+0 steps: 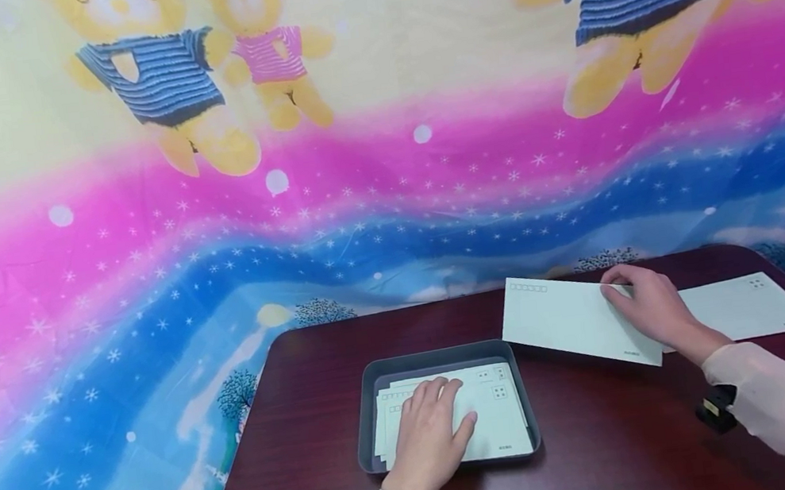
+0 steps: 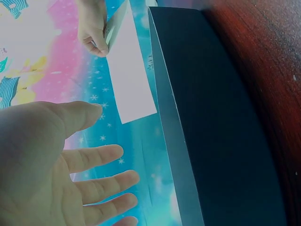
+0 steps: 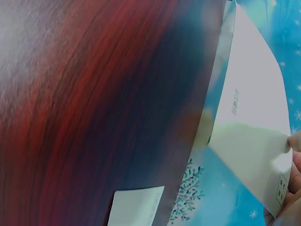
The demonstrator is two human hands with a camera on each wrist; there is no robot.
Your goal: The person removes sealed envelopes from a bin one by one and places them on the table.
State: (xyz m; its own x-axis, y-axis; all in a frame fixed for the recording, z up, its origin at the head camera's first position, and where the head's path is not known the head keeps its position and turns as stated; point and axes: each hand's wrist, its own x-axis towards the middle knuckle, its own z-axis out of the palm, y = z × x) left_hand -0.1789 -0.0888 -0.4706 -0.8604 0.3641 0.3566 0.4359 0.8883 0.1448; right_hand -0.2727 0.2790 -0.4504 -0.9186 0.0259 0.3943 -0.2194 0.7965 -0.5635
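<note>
My right hand (image 1: pixel 650 306) pinches a white envelope (image 1: pixel 565 318) by its upper edge, raised above the table. In the right wrist view that envelope (image 3: pixel 249 94) bends slightly, and part of the hand (image 3: pixel 295 169) shows at the image edge. Several white envelopes (image 1: pixel 494 426) lie stacked in a dark grey tray (image 1: pixel 367 415). Over them is my left hand (image 1: pixel 429 437), its fingers extended and spread; whether it touches the top envelope cannot be told. The left wrist view shows this hand (image 2: pixel 42 155) with nothing in it, beside the tray's dark side (image 2: pixel 211 117).
Another white envelope (image 1: pixel 730 313) lies on the dark red wooden table (image 1: pixel 310 413) at the right, partly behind the right hand and the raised envelope. Beyond the table's back edge hangs a colourful cloth (image 1: pixel 357 177) printed with teddy bears.
</note>
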